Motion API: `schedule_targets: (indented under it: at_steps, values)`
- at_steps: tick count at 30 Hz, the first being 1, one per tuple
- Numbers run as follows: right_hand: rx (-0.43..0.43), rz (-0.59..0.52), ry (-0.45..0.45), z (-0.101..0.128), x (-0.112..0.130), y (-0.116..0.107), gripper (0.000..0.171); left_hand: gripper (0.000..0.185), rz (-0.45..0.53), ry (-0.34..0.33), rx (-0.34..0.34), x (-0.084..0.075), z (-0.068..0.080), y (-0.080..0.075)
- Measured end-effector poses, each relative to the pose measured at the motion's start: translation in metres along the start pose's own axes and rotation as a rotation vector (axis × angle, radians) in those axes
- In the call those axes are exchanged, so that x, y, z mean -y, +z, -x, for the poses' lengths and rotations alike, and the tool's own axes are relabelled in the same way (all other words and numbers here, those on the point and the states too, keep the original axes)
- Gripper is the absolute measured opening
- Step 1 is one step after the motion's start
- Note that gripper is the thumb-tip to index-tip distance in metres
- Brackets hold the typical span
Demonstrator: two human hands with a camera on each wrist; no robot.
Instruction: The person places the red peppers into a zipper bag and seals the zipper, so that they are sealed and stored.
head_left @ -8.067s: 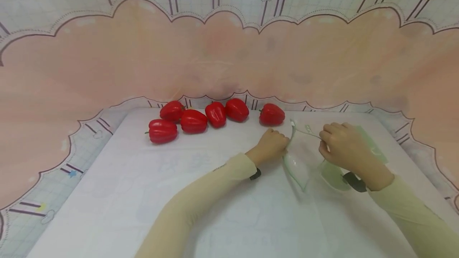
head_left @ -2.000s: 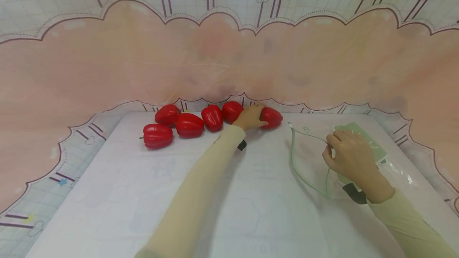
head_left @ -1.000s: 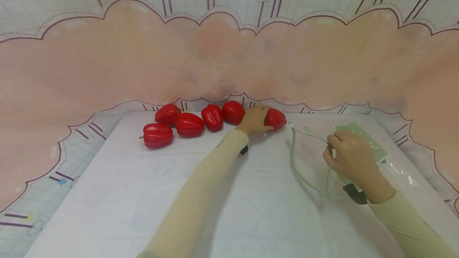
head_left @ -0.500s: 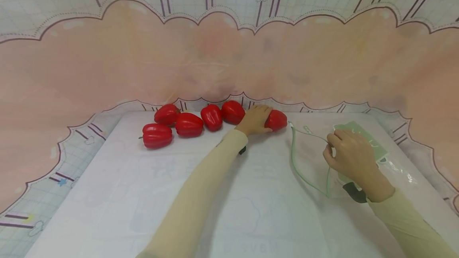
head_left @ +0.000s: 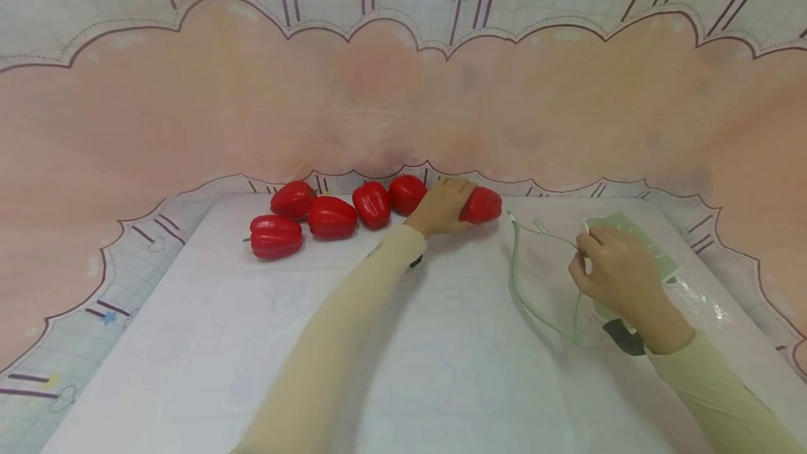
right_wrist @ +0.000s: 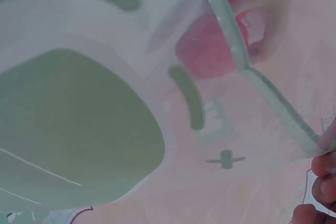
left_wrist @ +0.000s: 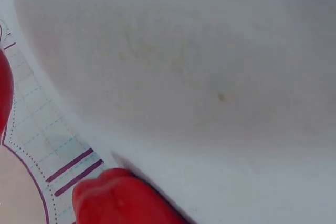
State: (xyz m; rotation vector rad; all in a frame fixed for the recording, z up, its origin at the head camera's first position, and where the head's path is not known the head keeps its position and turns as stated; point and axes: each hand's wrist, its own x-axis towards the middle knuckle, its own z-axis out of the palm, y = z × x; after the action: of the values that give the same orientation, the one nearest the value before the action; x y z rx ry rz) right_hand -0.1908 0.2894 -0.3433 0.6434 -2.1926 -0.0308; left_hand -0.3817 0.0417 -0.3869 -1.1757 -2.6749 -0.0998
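White padded table, pink scalloped backdrop — peppers and a bag in hand.
Left hand curls round the rightmost red pepper — likely light, stiff, glossy; grip its body. Right hand pinches the flimsy clear bag open at the rim.

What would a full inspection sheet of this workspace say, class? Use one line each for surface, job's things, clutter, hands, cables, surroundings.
Surface: white table with faint prints.
Job's things: red pepper gripped by the left hand; clear green-edged bag with its mouth held open by the right hand.
Clutter: five more red peppers in a loose row at the back.
Hands: both busy.
Cables: nothing seen.
Surroundings: pink scalloped backdrop.
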Motion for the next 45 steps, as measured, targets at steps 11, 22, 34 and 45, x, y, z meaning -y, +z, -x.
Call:
schedule_targets:
  at_steps: [11, 22, 34, 45]
  values:
    - [-0.012, 0.001, -0.002, -0.001, 0.0, -0.003, 0.016, 0.073, -0.012, 0.076, -0.211, 0.006, 0.017, -0.017]
    - [-0.047, 0.005, -0.015, -0.001, -0.001, -0.002, 0.019, 0.073, -0.002, 0.157, -0.329, 0.004, 0.036, -0.033]
    - [-0.083, -0.01, -0.02, 0.0, -0.002, -0.001, 0.017, 0.072, 0.023, 0.286, -0.396, -0.021, 0.062, -0.051]
    - [-0.054, -0.006, -0.019, -0.002, -0.001, -0.003, 0.017, 0.066, 0.092, 0.398, -0.433, -0.053, 0.073, -0.053]
